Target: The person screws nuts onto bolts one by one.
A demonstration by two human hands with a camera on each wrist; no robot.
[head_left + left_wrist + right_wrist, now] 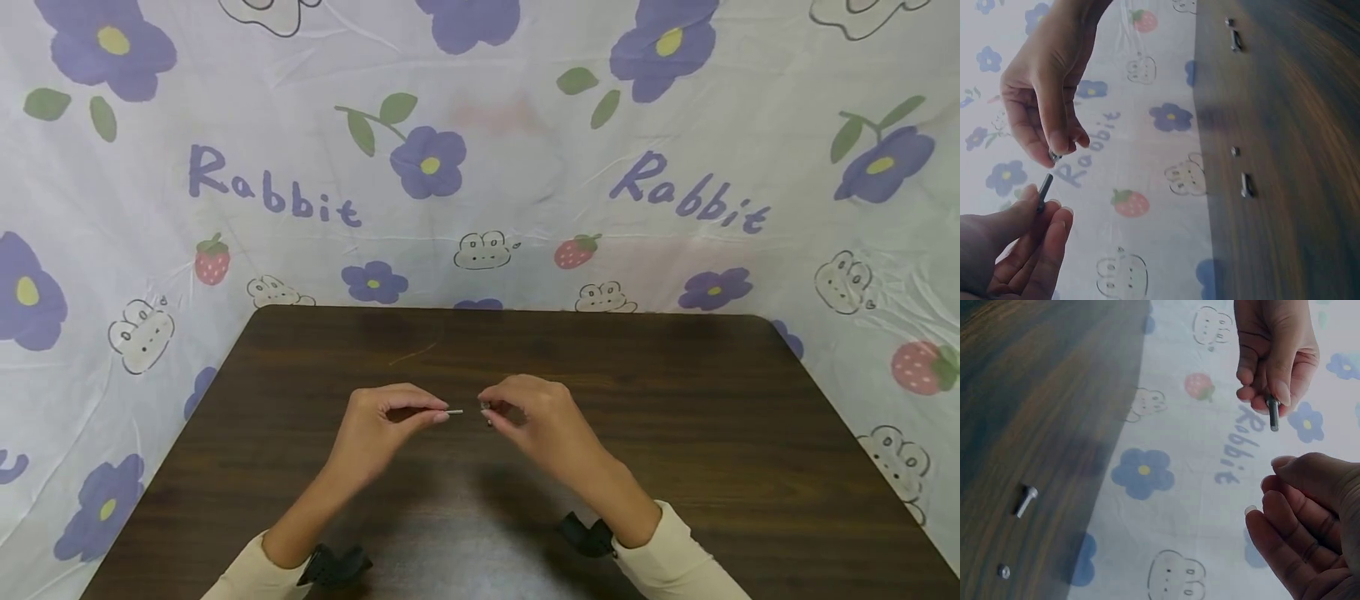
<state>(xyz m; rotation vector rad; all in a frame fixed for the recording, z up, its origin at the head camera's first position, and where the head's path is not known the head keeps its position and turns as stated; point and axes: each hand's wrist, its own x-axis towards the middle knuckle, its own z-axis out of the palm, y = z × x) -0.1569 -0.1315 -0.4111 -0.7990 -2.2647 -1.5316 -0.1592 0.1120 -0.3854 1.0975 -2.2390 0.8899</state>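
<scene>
My left hand (372, 427) pinches a small metal bolt (1274, 417) between thumb and fingertips, its shaft sticking out toward the other hand. Facing it across a narrow gap, my right hand (549, 421) pinches a small metal nut (1054, 155), mostly covered by the fingertips. In the right wrist view the right hand's own fingers hide that nut. The bolt's end and the nut are apart, and both hands are held above the table.
On the dark wooden table (675, 400) lie loose bolts (1247, 185) (1026, 500) and nuts (1235, 151) (1003, 571). A patterned cloth (510, 192) hangs behind the table's far edge and along its sides.
</scene>
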